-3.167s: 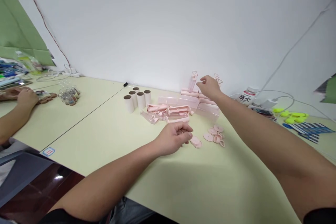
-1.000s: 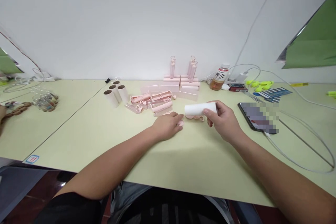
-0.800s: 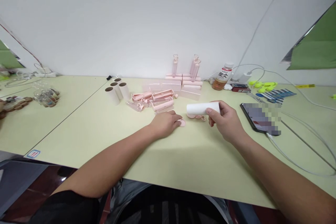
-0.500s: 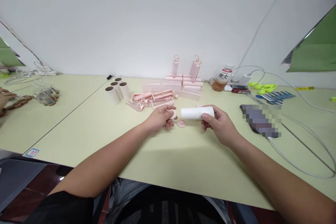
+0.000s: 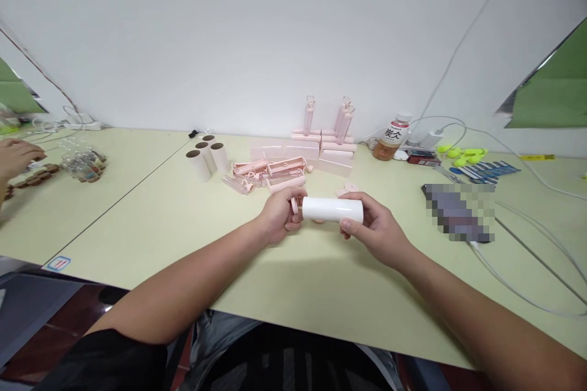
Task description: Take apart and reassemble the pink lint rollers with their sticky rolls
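Note:
My right hand (image 5: 373, 229) is wrapped round the right end of a glossy white tube (image 5: 328, 209), held level above the table. At the tube's left end, my left hand (image 5: 280, 217) pinches a small round pink cap (image 5: 294, 205) on edge, close to the opening; whether they touch I cannot tell. Under the tube, another pink cap (image 5: 317, 221) shows only its lower rim. Pale pink discs (image 5: 347, 188) lie just behind the tube. Farther back is a pile of pink trays (image 5: 287, 167) and clear tubes with pink ends (image 5: 237, 184).
Several upright cardboard tubes (image 5: 197, 165) stand at left. Pink boxes (image 5: 337, 146) with slim bottles on top line the wall. A drink bottle (image 5: 392, 137), a phone (image 5: 458, 214) and its cable are at right. Another person's hand (image 5: 18, 157) is at far left.
The white tube has moved left and slightly nearer me, towards my left hand. My left hand has turned the pink cap on edge to face the tube's end.

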### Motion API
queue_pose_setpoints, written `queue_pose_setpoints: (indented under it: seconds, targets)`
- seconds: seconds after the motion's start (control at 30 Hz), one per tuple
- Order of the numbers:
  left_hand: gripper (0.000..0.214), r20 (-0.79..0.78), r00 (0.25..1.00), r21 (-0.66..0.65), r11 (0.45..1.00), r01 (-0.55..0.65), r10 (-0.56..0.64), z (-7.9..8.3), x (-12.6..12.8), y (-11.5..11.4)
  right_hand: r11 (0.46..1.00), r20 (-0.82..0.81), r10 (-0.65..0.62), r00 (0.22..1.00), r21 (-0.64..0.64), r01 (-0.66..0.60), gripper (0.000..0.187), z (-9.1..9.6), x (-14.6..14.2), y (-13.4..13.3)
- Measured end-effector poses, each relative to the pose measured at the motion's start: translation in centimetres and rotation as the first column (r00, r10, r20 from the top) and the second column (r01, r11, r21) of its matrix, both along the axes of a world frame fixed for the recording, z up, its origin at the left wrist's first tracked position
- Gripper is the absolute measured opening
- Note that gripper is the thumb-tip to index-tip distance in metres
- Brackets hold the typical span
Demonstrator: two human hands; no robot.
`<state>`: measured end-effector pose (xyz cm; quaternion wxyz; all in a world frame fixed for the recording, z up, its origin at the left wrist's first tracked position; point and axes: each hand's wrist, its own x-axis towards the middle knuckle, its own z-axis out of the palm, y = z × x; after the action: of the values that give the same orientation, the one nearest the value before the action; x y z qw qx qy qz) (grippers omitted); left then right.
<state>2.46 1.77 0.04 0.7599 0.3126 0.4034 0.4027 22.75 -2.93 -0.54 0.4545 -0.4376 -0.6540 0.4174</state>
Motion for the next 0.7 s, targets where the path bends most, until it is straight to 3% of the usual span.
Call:
queue_pose_setpoints:
  seconds: [0.23,0.47,0.6,0.7]
  targets:
    - [0.023,-0.153,0.986,0.115,0.989,0.088,-0.070,-0.06,0.35,-0.98,0.999,0.058,0.006,0.998,0.035,-0.008,0.038,-0.60,-0.34,-0.33]
    - [0.066,-0.140,0.987,0.210,0.971,0.113,-0.084,-0.62,0.29,-0.78,0.996,0.168,-0.020,0.986,0.094,0.004,0.035,-0.46,-0.33,-0.48]
    - [0.069,-0.089,0.994,0.202,0.976,0.075,-0.058,-0.40,0.35,-0.93,0.994,0.254,-0.032,0.967,0.107,0.005,0.037,-0.66,-0.40,-0.54]
    - [0.054,-0.132,0.991,0.216,0.976,0.033,-0.004,-0.43,0.50,-1.07,0.995,0.303,-0.023,0.953,0.103,-0.009,0.042,-0.97,-0.44,-0.44]
